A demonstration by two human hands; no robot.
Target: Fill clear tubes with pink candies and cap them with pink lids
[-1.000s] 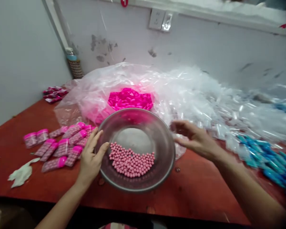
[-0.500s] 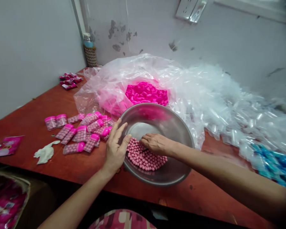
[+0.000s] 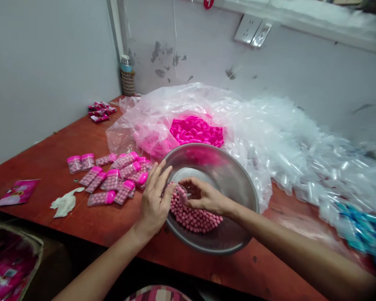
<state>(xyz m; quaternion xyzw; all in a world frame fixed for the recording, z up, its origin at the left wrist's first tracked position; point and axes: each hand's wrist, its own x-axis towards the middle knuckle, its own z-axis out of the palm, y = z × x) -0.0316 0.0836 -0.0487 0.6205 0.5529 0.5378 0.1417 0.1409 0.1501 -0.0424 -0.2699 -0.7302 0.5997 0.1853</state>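
Dull metal bowl (image 3: 238, 179), smooth matt beads (image 3: 200, 221), glossy clear plastic bag (image 3: 188, 98).

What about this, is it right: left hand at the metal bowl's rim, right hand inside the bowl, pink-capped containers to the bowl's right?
Not quite: the head view shows the pink-capped containers to the left of the metal bowl. The left hand is at its rim and the right hand inside it.

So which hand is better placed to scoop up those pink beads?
Probably your right hand: it's inside the metal bowl, right at the pink beads, while your left hand is at the rim.
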